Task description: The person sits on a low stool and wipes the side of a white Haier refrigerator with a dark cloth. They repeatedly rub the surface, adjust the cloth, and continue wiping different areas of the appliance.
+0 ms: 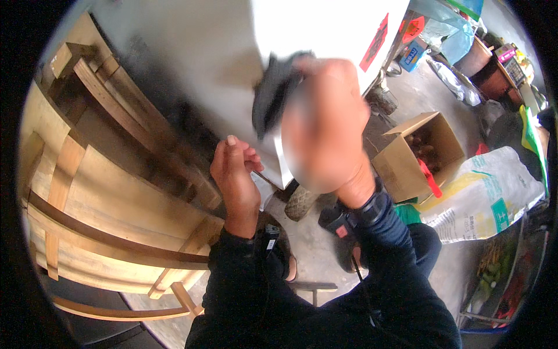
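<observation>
My right hand (335,118) is raised close to the camera, its middle badly blurred. Its fingers are bent around the edge of a black object (274,96), which is too blurred to name. Lower and to the left, my left hand (237,183) hovers with the thumb up and the fingers loosely curled, and nothing shows in it. A thin dark rod (263,177) appears near its fingertips; whether they touch, I cannot tell. Behind both hands stands a large white panel (331,26) bearing a red paper strip (375,42) with writing.
Wooden slatted furniture (117,192) fills the left side. To the right are an open cardboard box (396,168) with brown round things inside and a printed plastic sack (488,196). A patterned roundish object (301,203) lies on the concrete floor, near a small stool (311,286) by my feet.
</observation>
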Tool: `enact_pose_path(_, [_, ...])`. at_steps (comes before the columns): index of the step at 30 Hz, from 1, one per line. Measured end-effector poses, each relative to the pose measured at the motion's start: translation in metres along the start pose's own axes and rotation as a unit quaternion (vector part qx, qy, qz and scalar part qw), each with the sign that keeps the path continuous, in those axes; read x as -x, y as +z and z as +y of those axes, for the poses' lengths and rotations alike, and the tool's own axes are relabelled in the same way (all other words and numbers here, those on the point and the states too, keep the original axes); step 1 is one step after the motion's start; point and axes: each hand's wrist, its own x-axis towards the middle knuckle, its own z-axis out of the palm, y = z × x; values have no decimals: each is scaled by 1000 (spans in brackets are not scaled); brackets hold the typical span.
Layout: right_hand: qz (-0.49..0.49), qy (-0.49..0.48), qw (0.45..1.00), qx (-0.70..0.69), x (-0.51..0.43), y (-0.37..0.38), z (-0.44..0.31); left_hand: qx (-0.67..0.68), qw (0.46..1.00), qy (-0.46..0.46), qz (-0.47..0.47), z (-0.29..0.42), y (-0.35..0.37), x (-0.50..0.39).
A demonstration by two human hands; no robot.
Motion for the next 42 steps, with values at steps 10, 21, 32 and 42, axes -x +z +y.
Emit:
enact_pose_path(10, [-87,379,921,-23,254,84,2,42,999,-29,-10,-7,-8,-5])
enact_pose_path(21, [-58,499,864,-14,289,97,95,-206,952,214,-69,-6,8,17])
enact_pose_path(32, [-87,643,761,16,297,98,205,-294,885,360,-24,-37,17,0])
enact_pose_path(42, [29,272,961,34,168,35,230,-373,824,418,81,-51,20,-18])
